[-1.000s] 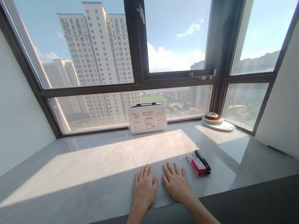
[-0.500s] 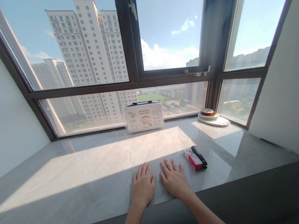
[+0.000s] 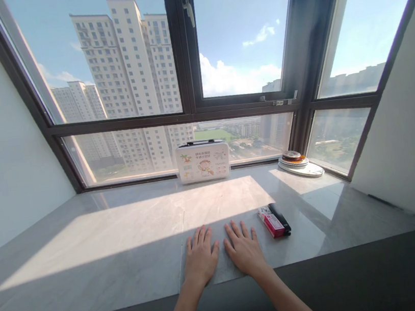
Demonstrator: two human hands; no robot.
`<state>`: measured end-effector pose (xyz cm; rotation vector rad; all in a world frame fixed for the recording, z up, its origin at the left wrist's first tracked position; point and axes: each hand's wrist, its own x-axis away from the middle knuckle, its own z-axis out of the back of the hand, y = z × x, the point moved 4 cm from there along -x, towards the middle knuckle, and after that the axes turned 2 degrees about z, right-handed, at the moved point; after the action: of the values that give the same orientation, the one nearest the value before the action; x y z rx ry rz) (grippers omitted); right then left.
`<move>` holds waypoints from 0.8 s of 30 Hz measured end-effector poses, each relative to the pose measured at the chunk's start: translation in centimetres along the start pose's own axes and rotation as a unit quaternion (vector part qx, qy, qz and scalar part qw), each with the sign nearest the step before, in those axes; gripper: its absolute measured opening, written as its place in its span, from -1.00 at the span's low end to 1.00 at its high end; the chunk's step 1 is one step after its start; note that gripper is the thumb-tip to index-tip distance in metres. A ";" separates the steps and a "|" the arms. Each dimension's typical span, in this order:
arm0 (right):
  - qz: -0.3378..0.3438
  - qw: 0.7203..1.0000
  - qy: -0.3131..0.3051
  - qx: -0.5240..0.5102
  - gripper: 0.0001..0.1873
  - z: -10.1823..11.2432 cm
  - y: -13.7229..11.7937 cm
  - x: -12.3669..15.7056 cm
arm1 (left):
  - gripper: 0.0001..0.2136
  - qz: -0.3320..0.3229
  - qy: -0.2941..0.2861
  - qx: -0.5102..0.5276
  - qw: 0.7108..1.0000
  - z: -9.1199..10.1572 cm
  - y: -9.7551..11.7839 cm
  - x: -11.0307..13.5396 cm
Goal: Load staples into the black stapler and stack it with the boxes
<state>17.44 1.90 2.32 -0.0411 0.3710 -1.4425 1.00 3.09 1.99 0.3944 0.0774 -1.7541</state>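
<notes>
My left hand (image 3: 200, 259) lies flat, palm down, near the front edge of a grey marble-look window sill (image 3: 104, 273), fingers slightly spread. Beside it, a small gap away, my right hand (image 3: 244, 250) rests the same way. Neither holds anything. Just right of my right hand are a pink and white box (image 3: 271, 222) and a black object (image 3: 280, 219) lying against it; what the black object is I cannot tell. Farther back, a white case (image 3: 203, 162) with cartoon prints and a dark top handle stands upright against the window.
At the back right corner of the sill sits a stack of plate-like discs (image 3: 296, 163), one of them orange-brown. Dark window frames (image 3: 126, 123) border the sill at the back. White walls close it in on the left (image 3: 10, 152) and right (image 3: 411, 147).
The whole view has shifted slightly, so the sill and window appear a little farther right. Both hands stay flat on the sill, and the objects keep their places.
</notes>
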 end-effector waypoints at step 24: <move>-0.006 1.000 -0.004 -0.015 -0.37 0.2 0.0 0.1 | -0.48 -0.003 -0.005 0.003 1.000 0.1 0.1 0.1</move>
<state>17.46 1.77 2.46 -0.0736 0.3864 -1.4489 1.09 2.96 2.05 0.3897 0.0654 -1.7628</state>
